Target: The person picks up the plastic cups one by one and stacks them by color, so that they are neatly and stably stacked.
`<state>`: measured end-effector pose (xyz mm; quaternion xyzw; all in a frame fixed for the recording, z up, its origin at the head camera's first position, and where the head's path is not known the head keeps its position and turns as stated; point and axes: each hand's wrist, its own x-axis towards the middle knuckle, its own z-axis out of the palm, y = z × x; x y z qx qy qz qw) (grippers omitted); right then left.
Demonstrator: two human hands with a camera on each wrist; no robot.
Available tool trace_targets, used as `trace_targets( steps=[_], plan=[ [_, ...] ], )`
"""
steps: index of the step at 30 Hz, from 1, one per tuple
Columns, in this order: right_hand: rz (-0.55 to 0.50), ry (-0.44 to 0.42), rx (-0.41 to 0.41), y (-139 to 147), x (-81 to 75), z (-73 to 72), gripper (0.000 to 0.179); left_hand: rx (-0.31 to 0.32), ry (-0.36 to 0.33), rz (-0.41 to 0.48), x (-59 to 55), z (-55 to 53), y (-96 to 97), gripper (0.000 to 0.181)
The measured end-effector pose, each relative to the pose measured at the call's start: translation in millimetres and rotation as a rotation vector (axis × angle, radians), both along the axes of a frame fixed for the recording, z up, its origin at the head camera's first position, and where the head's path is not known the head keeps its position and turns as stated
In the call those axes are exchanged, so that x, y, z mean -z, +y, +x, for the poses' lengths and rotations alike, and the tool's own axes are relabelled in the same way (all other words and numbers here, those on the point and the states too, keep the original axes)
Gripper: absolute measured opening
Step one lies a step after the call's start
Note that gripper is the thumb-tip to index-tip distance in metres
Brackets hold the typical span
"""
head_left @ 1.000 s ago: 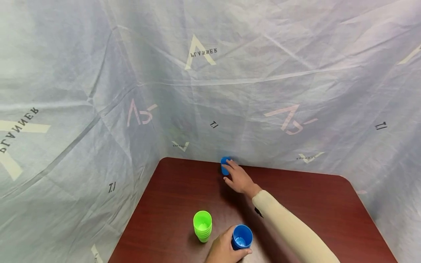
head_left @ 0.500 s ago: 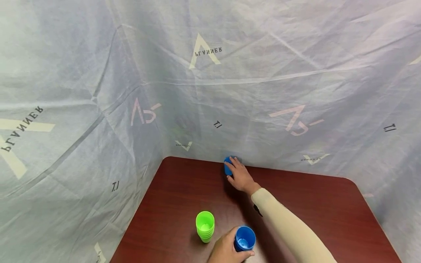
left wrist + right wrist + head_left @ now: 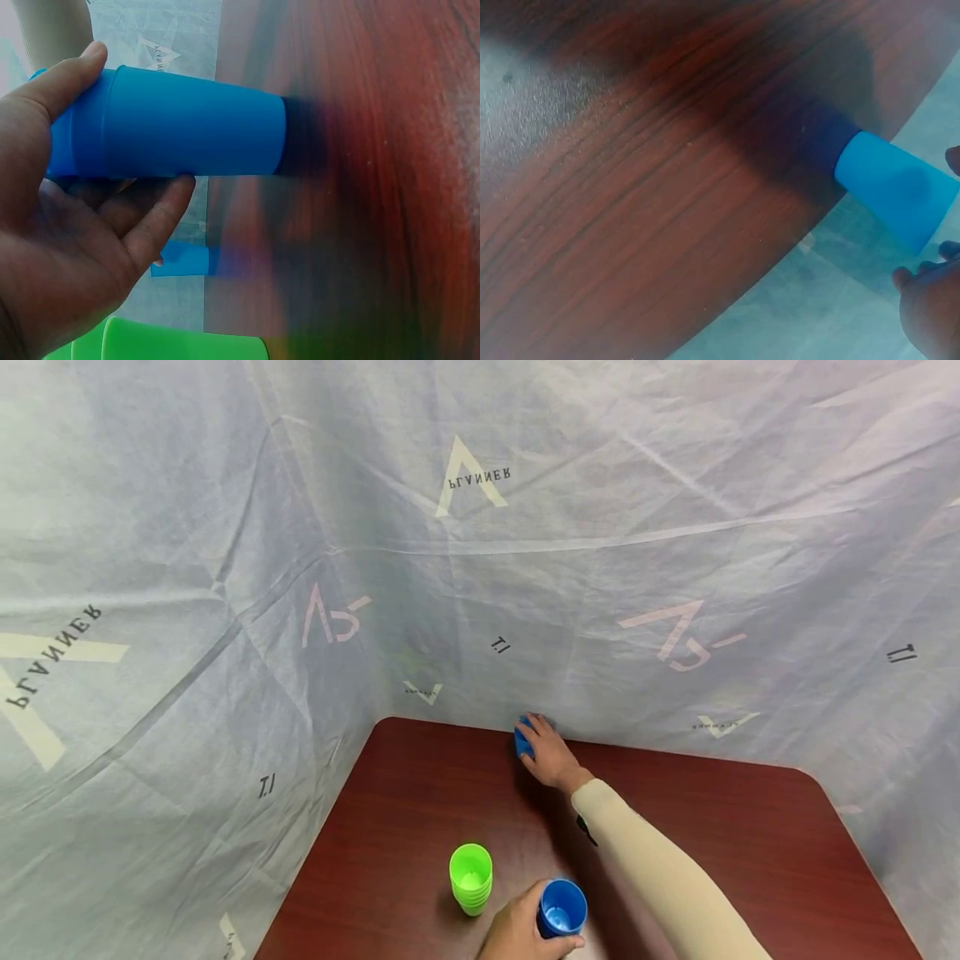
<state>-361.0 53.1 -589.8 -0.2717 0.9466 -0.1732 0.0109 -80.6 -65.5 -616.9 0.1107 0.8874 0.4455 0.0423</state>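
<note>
My left hand (image 3: 520,927) grips a small stack of nested blue cups (image 3: 195,124) near their rims, mouth up, at the table's near side. Thumb and fingers lie on opposite sides of the stack in the left wrist view. At the far edge my right hand (image 3: 552,756) reaches over a single blue cup (image 3: 896,187), which stands on the table. Its thumb and fingers are spread either side of the cup's rim, with a small gap showing at the fingers in the right wrist view. Left of my left hand stands a stack of green cups (image 3: 472,881).
The dark red wooden table (image 3: 405,810) has rounded far corners. Grey-white printed sheeting (image 3: 570,568) hangs right behind its far edge and along the sides. My right forearm (image 3: 660,868) stretches across the table, to the right of the left-hand stack.
My right hand has moved farther over the single blue cup, covering more of it. My left hand keeps its hold on the blue stack. The head view has shifted slightly.
</note>
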Motion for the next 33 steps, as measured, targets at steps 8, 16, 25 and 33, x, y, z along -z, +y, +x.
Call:
trace_targets(
  steps=[8, 16, 25, 33],
  plan=[
    [0.017, 0.029, -0.029, -4, -2.1, -5.8, 0.069, -0.005, -0.019, -0.007, -3.7, -0.4, -0.2, 0.071],
    [0.051, 0.053, -0.036, -2, 2.1, -2.9, 0.063, -0.005, -0.142, 0.013, -8.3, -0.9, 0.4, 0.066],
    [0.038, 0.010, 0.030, -2, -4.7, -2.8, 0.065, -0.017, -0.172, -0.007, -7.7, -2.1, 0.3, 0.071],
    [-0.035, 0.034, 0.080, 7, -7.9, 0.5, 0.064, -0.014, -0.165, -0.034, -7.4, -3.6, 2.7, 0.074]
  ],
)
